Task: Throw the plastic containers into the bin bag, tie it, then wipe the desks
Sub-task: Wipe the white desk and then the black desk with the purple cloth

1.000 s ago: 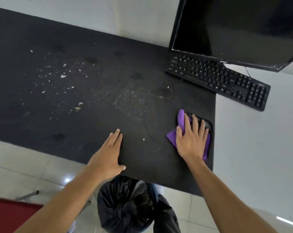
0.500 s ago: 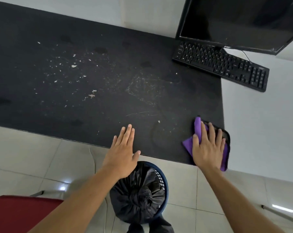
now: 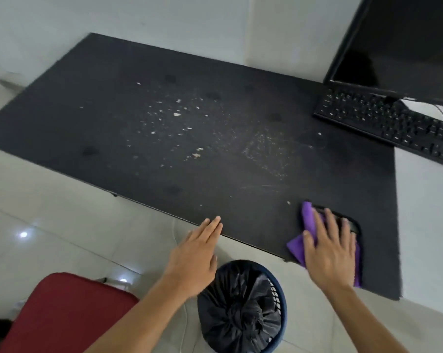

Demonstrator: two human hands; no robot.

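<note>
A black desk [image 3: 139, 118] is speckled with pale crumbs [image 3: 177, 114] across its middle. My right hand [image 3: 328, 248] lies flat with straight fingers on a purple cloth [image 3: 307, 217], pressing it against the desk's near right corner. A dark object shows under the cloth's far edge. My left hand [image 3: 196, 253] is open with fingers together, its fingertips at the desk's front edge. Below, between my arms, a black bin bag [image 3: 240, 312] with a gathered top sits in a blue basket [image 3: 280, 291] on the floor.
A black keyboard [image 3: 393, 123] and a dark monitor [image 3: 403, 44] stand at the far right, partly on a white desk [image 3: 429, 225]. A red chair seat [image 3: 62, 314] is at the lower left. Pale floor tiles [image 3: 50, 212] lie under the desk's front edge.
The view has swung left and pulled back. My right hand has slid the cloth toward the desk's near edge. My left hand has drawn back from the desk top to its front edge.
</note>
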